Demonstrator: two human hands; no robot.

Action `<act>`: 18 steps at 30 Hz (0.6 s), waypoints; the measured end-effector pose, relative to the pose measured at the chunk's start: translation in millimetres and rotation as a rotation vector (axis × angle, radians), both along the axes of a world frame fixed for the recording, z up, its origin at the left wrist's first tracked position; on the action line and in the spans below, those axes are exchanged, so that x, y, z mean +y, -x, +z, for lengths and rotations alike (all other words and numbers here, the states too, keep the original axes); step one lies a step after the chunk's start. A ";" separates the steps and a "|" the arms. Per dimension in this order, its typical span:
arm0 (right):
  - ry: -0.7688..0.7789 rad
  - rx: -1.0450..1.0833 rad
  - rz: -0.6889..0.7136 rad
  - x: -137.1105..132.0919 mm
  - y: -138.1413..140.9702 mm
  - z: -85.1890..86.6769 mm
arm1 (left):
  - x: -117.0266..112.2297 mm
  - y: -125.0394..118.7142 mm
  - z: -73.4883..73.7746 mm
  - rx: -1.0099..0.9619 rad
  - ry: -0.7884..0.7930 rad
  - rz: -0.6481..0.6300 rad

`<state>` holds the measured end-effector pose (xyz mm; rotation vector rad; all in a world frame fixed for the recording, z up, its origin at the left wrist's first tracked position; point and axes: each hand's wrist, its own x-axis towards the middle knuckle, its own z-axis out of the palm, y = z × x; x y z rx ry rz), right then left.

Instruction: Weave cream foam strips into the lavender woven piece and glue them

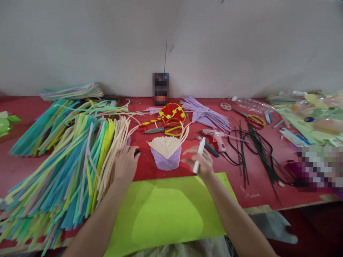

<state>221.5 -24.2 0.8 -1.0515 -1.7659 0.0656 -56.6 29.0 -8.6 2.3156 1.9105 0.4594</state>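
Observation:
My right hand (205, 162) grips a white marker pen (200, 150), held at a slant with its dark end pointing down; the other fingers are spread toward the left. My left hand (125, 162) is closed over a small black piece (137, 153), perhaps a cap, beside a bundle of cream pipe cleaners (109, 164). Between my hands, touched by neither, lies a flat cup-shaped piece (167, 162) of lilac pipe cleaners. Cream pipe cleaners (163, 144) cover its upper part in a V pattern, and a few loose ends stick up at its right.
Many coloured pipe cleaners (72, 171) fill the left side. Scissors (158, 131) and a red-yellow ornament (171, 112) lie behind the piece. A glue gun (218, 139), dark stems (257, 150) and a plastic bottle (255, 105) lie right. A lime-green sheet (163, 210) lies in front.

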 end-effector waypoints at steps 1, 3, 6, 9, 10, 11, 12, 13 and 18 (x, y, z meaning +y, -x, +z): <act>0.069 0.113 -0.016 0.9 -3.5 -2.0 | 0.1 -0.1 0.4 -0.005 0.006 0.003; 0.241 0.329 -0.045 3.2 -11.7 -5.3 | 0.2 0.1 1.0 -0.006 0.012 0.002; 0.506 0.543 -0.152 7.3 -25.7 -8.9 | 0.5 1.2 0.9 -0.003 0.001 -0.031; 0.589 0.462 -0.324 10.5 -37.2 -10.6 | 1.3 3.0 -0.8 -0.001 -0.008 -0.053; 0.594 0.430 -0.350 11.2 -39.5 -10.6 | 1.7 3.5 -1.3 -0.001 -0.008 -0.054; 0.598 0.406 -0.357 11.8 -40.9 -10.5 | 2.0 3.9 -1.8 -0.002 -0.008 -0.055; 0.604 0.385 -0.353 12.3 -41.5 -10.2 | 2.2 4.1 -2.0 -0.004 -0.007 -0.055; 0.612 0.360 -0.350 12.7 -41.5 -9.8 | 2.2 4.2 -1.9 -0.006 -0.008 -0.054; 0.655 0.292 -0.360 12.8 -40.4 -9.4 | 1.3 3.3 -0.2 -0.011 -0.011 -0.043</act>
